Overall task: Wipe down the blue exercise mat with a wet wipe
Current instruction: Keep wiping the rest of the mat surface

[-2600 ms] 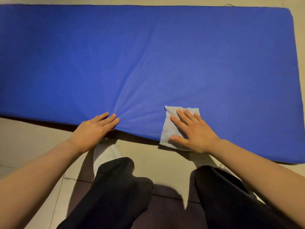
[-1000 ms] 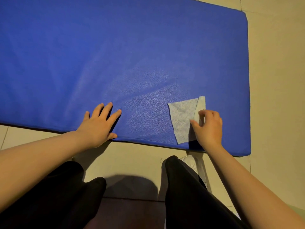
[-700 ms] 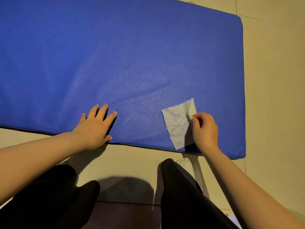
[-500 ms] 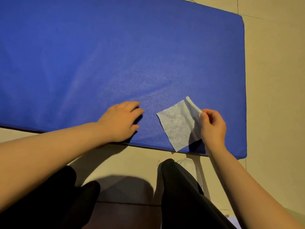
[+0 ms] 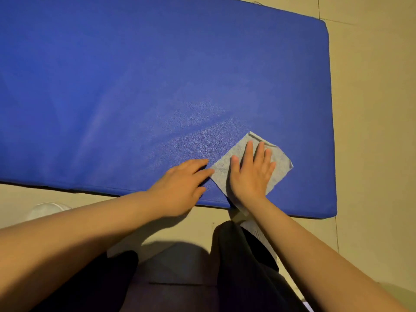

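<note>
Head view: thin pale-grey wet wipe (image 5: 278,170) spread on padded blue exercise mat (image 5: 157,86), lower right of frame. Right hand (image 5: 251,174) flat, fingers apart, pressing it; left hand (image 5: 180,186) open, touching its corner. Likely to bunch under uneven pressure.

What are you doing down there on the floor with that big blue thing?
A person is cleaning a blue exercise mat that lies on the tiled floor. The right hand is pressed flat on a wet wipe, spread out near the mat's near right corner. The left hand rests on the mat beside it, its fingers touching the wipe's left corner. Most of the mat stretches away to the left.
</note>
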### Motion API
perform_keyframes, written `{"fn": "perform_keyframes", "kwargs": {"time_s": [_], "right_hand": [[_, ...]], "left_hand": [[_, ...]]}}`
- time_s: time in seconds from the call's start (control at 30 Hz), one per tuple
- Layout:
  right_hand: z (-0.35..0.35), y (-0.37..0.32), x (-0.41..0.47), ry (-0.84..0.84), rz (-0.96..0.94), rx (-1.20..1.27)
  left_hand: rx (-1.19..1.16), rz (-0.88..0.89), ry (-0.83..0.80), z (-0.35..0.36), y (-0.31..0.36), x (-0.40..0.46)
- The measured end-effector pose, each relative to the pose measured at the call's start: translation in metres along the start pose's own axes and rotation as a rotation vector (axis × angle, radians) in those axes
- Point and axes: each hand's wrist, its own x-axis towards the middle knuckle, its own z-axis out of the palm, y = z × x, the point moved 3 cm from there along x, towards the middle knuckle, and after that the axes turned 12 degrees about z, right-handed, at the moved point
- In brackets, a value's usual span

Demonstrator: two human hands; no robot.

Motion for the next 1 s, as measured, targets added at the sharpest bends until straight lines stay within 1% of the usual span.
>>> {"fn": "perform_keyframes", "kwargs": {"time_s": [0.03,0.1,0.17,0.27,0.3,0.33,0.37,0.43,0.5,0.57,0.63,0.73,0.77,0.8,0.93,1.0], "right_hand": [[0.005,-0.004,0.002,0.017,-0.05,-0.054],[0.015,-0.015,0.003,0.033,-0.247,-0.139],[0.024,-0.027,-0.007,0.013,-0.463,-0.174],[0.039,-0.033,-0.031,-0.031,-0.677,-0.22],[0.04,-0.03,-0.035,-0.041,-0.72,-0.241],[0.036,-0.024,-0.031,-0.036,-0.723,-0.246],[0.03,-0.013,-0.022,-0.015,-0.663,-0.24],[0.011,0.025,0.0,0.022,-0.398,-0.224],[-0.012,0.082,0.017,0.075,-0.134,-0.205],[-0.035,0.138,0.018,0.082,0.043,-0.203],[-0.046,0.168,0.012,0.051,0.118,-0.215],[-0.041,0.157,0.009,0.055,0.135,-0.208],[-0.036,0.143,0.008,0.05,0.084,-0.222],[-0.029,0.125,0.005,0.03,-0.009,-0.24],[0.009,0.021,-0.021,-0.135,-0.531,-0.308],[0.023,-0.019,-0.035,-0.162,-0.74,-0.363]], "left_hand": [[0.075,-0.098,0.006,-0.005,-0.012,-0.004],[0.186,-0.319,-0.054,-0.012,-0.041,-0.016],[0.145,-0.463,-0.102,-0.015,-0.066,-0.028],[-0.004,-0.48,-0.119,-0.013,-0.074,-0.031],[-0.037,-0.481,-0.122,-0.013,-0.073,-0.029],[-0.06,-0.484,-0.126,-0.013,-0.072,-0.028],[-0.071,-0.482,-0.135,-0.013,-0.072,-0.026],[-0.066,-0.478,-0.155,-0.014,-0.073,-0.027],[-0.063,-0.475,-0.179,-0.012,-0.075,-0.029],[-0.071,-0.473,-0.194,-0.01,-0.076,-0.03],[-0.084,-0.48,-0.197,-0.01,-0.074,-0.029],[-0.108,-0.477,-0.165,-0.011,-0.071,-0.027],[-0.114,-0.476,-0.161,-0.011,-0.07,-0.027],[-0.117,-0.477,-0.165,-0.01,-0.07,-0.028],[-0.132,-0.485,-0.19,-0.011,-0.07,-0.026],[-0.132,-0.489,-0.2,-0.011,-0.069,-0.026]]}}
